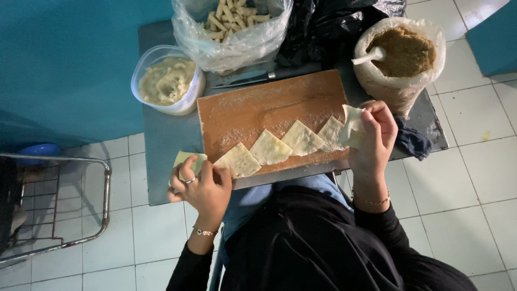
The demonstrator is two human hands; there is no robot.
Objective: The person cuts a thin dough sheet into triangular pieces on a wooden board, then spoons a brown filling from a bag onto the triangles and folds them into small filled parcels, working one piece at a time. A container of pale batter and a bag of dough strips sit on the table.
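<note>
Head view, nearest me: my left hand [200,186] pinches a pale dough square [189,160] at the table edge; my right hand [374,137] pinches another thin wrapper [353,125] off the row. I judge this the wrapper-picking step; next calls for a gentle peel. Beyond, floury wooden board [269,110], creamy tub [168,81], crumbly brown filling bag [401,54].

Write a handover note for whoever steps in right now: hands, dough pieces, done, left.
Left hand: holds one pale square dough wrapper off the board's left end.
Right hand: pinches another thin wrapper at the right end.
Floured wooden cutting board: four flat wrappers in a row along the near edge.
Clear tub of pale paste behind left, bag of brown crumbly filling with white spoon behind right.
Done: rolled sticks in clear bag.
Left: board wrappers still flat, unfilled.
</note>
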